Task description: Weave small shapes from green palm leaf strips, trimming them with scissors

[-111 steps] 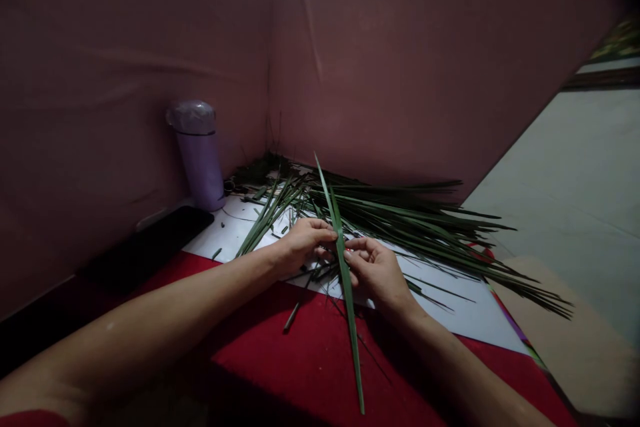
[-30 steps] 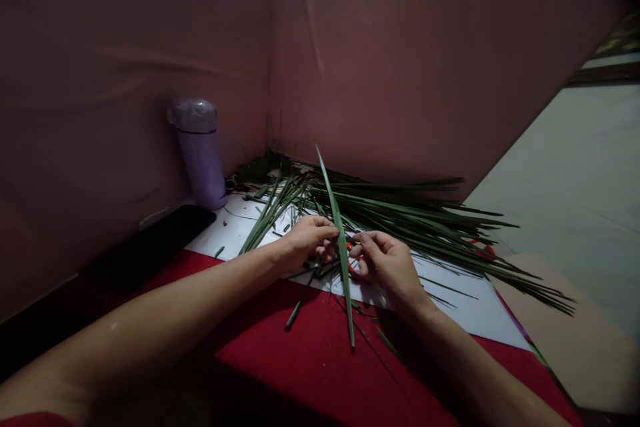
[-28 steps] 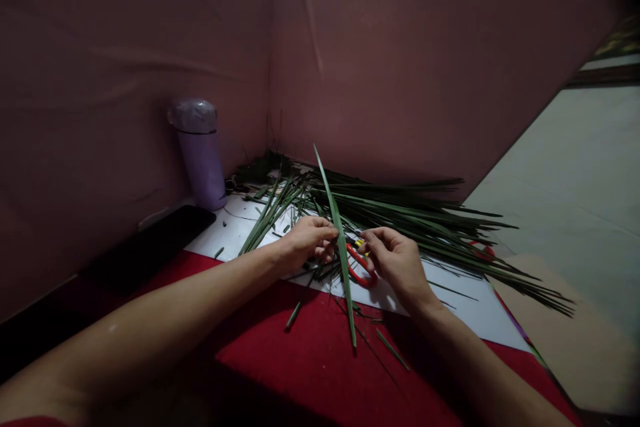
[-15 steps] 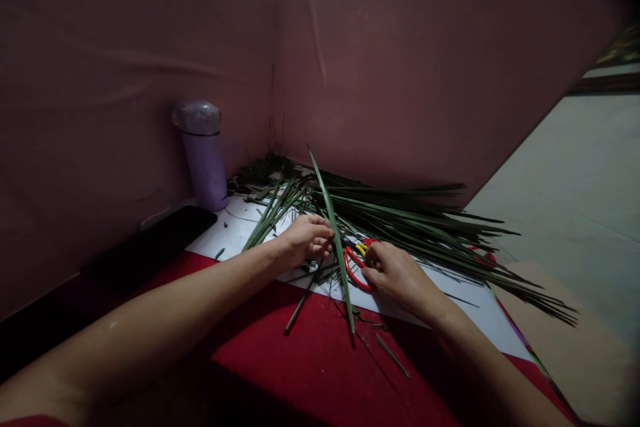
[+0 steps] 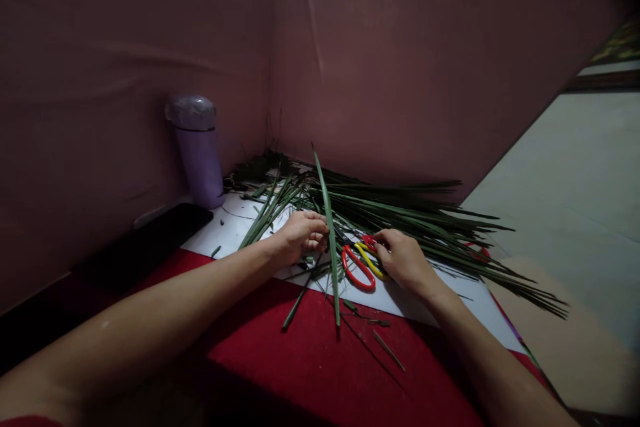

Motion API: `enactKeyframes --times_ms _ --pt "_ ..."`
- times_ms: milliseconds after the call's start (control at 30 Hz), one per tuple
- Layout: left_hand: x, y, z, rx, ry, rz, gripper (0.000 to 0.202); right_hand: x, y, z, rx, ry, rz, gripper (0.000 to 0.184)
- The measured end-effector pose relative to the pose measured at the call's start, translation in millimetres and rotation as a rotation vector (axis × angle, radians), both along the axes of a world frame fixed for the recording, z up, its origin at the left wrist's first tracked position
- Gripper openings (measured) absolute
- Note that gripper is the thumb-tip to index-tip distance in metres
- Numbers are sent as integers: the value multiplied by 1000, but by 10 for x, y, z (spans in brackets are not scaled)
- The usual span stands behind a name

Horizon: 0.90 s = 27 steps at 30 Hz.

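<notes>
My left hand (image 5: 299, 235) pinches a long green leaf strip (image 5: 330, 240) that points up and away, its lower end over the red cloth (image 5: 310, 367). My right hand (image 5: 406, 259) rests curled beside the scissors (image 5: 364, 263), which have red and yellow handles and lie on the white sheet (image 5: 425, 293). Its fingertips touch the scissors at the far end of the handles. Whether the fingers grip the scissors or only rest on them is unclear.
A pile of long green leaves (image 5: 425, 220) spreads across the white sheet towards the right. A lilac flask (image 5: 197, 150) stands by the pink fabric wall (image 5: 400, 60). A dark flat object (image 5: 150, 240) lies at the left. Cut leaf bits (image 5: 387, 350) litter the red cloth.
The leaf strip is shorter than at first; cut pieces lie on the cloth. My right hand has laid the scissors down on the sheet and slid right. My left hand keeps the strip.
</notes>
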<state>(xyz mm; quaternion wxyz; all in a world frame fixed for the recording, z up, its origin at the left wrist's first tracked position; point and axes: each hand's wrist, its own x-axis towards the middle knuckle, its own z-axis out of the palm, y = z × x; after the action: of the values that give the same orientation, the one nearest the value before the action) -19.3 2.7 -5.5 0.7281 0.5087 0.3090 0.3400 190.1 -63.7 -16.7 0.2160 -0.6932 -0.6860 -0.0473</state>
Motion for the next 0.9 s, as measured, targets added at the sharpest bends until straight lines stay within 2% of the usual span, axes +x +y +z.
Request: enactKeyframes --times_ms 100,367,500,600,700,767,900 --pt "10 -6 -1 -35 -14 9 7 24 52 -40 -50 -2 13 23" --pt "-12 5 -2 -11 -3 2 8 42 41 81 -191 153 -43 25" --pt "-8 -1 -4 -33 -11 14 11 23 -27 89 -108 79 -95 21" --pt "2 -3 -5 -58 -12 37 12 -22 -75 112 42 37 -158 16" --pt "13 0 -5 -58 -37 62 12 -132 -118 152 93 322 -28 13" --pt "19 1 -3 -50 -62 69 13 -247 -149 170 0 634 94 14" --pt "26 -8 3 -30 -90 69 12 -498 -220 148 -184 1027 164 28"
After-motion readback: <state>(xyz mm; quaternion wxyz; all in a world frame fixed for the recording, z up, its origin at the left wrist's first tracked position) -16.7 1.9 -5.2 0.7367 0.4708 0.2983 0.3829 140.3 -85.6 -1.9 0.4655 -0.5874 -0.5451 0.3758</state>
